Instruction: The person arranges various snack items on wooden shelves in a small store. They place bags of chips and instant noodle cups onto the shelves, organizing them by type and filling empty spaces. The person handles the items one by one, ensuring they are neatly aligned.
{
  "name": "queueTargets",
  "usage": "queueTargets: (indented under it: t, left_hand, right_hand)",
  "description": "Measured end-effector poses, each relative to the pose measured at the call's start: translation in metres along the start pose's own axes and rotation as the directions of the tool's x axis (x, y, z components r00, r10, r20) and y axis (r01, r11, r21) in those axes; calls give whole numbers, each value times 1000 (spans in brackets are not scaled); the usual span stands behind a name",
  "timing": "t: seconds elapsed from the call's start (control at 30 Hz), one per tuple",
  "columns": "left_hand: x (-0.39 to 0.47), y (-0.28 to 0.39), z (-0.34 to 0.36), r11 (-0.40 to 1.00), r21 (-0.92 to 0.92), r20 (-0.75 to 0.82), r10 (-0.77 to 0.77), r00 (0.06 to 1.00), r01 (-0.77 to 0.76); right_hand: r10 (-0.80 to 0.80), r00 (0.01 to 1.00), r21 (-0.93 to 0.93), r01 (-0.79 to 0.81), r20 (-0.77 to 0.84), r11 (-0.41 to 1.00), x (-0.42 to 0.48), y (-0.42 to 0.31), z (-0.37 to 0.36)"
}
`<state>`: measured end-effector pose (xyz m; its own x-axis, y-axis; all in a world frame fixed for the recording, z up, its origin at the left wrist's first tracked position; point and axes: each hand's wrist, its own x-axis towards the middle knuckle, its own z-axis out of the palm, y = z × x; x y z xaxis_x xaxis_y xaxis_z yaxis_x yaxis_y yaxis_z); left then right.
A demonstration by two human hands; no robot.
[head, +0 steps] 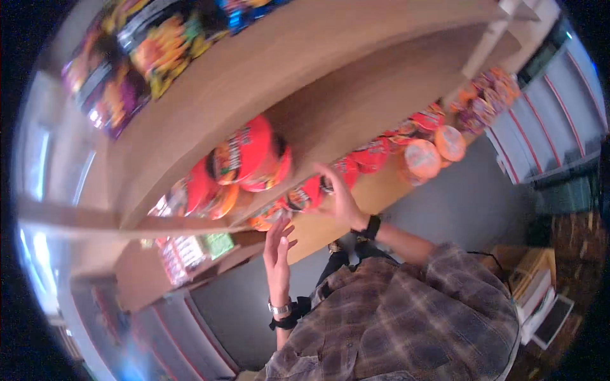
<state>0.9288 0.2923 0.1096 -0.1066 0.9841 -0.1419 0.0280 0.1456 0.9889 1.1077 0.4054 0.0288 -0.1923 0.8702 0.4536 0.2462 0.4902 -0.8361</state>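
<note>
Before me, red instant-noodle cups or bowls (305, 194) stand in a row on a lower wooden shelf. My right hand (340, 197), with a black wristband, is at this row with its fingers spread; whether it touches a cup is blurred. My left hand (278, 247), wearing a metal watch and a black band, is raised palm inward near an orange-and-red pack (267, 216) at the row's left end. It holds nothing. On the shelf above, larger red noodle bowls (250, 155) are stacked by the left end.
Shiny snack bags (162, 50) lie on the top shelf (305, 43). Orange-lidded cups (422, 159) and small orange-purple packs (491, 97) stand farther right. White and green packs (190, 250) sit lower left. White shelving (548, 114) with red edges and a wooden box (538, 271) are at right.
</note>
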Motion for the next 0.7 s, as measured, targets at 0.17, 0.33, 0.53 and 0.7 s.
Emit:
queueTargets:
  t: [0.17,0.33,0.53,0.7]
  left_hand:
    - [17,-28,20,982,95,228,-181,957,164]
    - [27,-45,47,957,233,364,-249,897,171]
    - [25,-41,81,914,391,426,-282,860,106]
    - [22,-46,88,877,453,358,-342,869,158]
  right_hand:
    - [376,915,-201,-400,-148,894,-147,110,-80]
    - [482,539,-100,-731,-690,675,-192,200,-147]
    - [494,675,329,-369,-548,869,-167,251,-162]
    - [817,470,939,91,-335,333,-145,245,-165]
